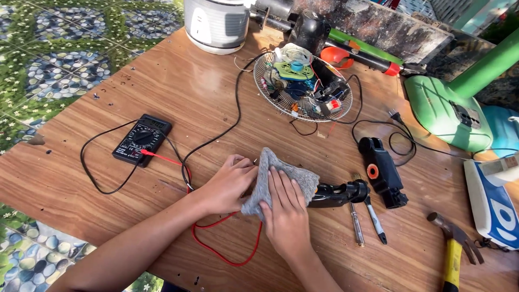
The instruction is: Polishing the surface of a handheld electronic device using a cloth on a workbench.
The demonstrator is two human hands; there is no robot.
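Both hands are down on the wooden bench (178, 92), a little in from its near edge. The right hand (285, 208) lies flat, fingers spread, pressing a grey cloth (281, 181) onto a black handle-shaped part (339, 193); that hand is open, not closed around anything. The left hand (230, 184) curls at the cloth's left edge, its fingertips hidden under the fold, so whether its grip is closed on something there I cannot tell. The black part pokes out from under the cloth toward the right edge of the bench.

Just beside its free end lie two slim screwdrivers (366, 219) and a black housing with an orange button (381, 172). A hammer with a yellow handle (453, 246) sits at the near right corner. Toward the left edge rests a black multimeter (142, 139), its black and red leads (227, 251) looping across to the hands. Near the far edge a round wire fan grille (303, 86) holds a green circuit board and loose wiring. At the far edge stands a white cylindrical appliance (216, 22). On the right edge a green fan base (448, 111) and a white-and-blue casing with large blue lettering (494, 200) overhang the bench.
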